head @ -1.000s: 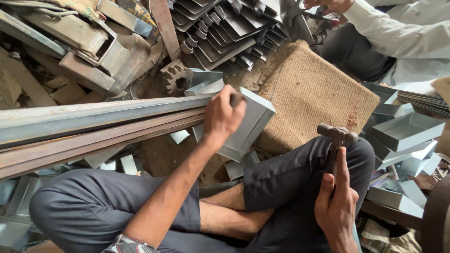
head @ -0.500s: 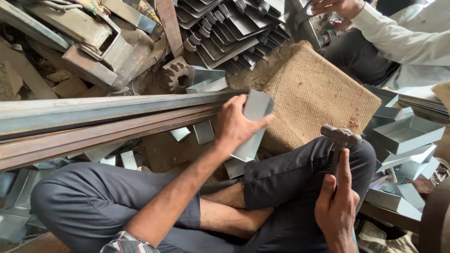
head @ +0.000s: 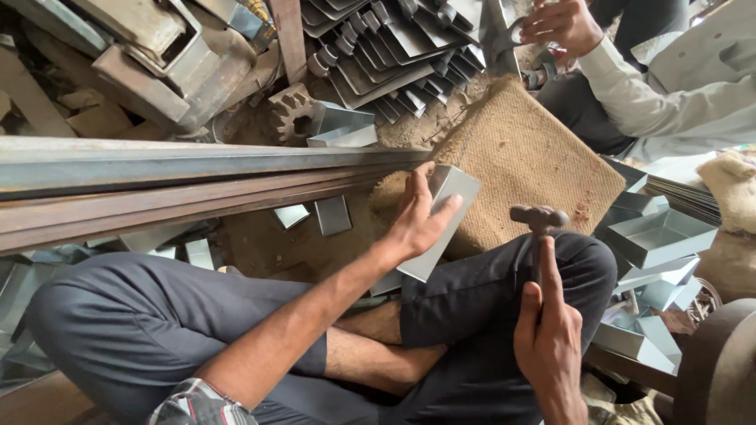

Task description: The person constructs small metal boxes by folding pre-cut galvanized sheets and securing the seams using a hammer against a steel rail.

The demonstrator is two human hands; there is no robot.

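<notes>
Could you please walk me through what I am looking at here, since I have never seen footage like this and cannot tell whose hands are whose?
The picture comes from a camera worn on a person's head, looking down at their own lap; they sit cross-legged on the floor in dark trousers. Their left hand holds a folded piece of grey sheet metal against the end of a long steel rail that runs in from the left. Their right hand has its grip closed on a hammer, head up, resting by the knee. Behind the sheet lies a burlap-covered pad. Around them are stacks of bent metal trays, ribbed metal pieces and a gear wheel. The hand at the top right belongs to another person in a pale sleeve, working nearby.
</notes>
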